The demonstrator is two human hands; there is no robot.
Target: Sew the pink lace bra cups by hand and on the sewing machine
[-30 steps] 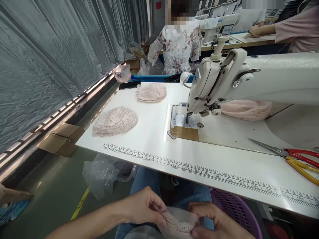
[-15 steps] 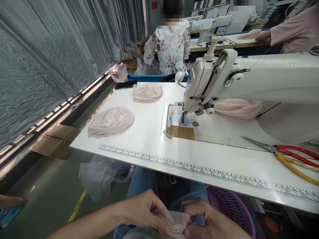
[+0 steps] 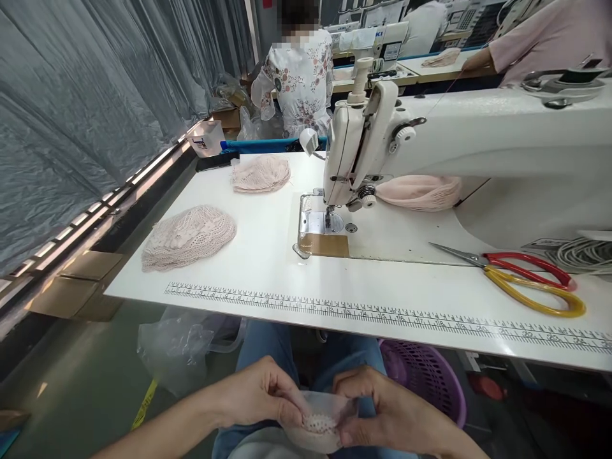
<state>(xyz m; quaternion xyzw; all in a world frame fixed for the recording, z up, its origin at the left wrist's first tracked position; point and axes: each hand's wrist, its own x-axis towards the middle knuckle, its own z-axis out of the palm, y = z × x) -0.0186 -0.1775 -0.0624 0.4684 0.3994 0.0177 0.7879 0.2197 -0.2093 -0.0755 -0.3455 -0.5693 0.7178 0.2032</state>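
View swung right, lace [image 3: 319, 423] partly hidden by left hand [image 3: 268, 394]

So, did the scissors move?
No. Judged against the ruler marks, the scissors lie in the same place; the whole view just shifted.

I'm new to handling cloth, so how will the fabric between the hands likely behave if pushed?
The fabric is probably floppy, as it curves between the left hand and right hand. It's likely light, looking thin and see-through. Its holed lace might snag.
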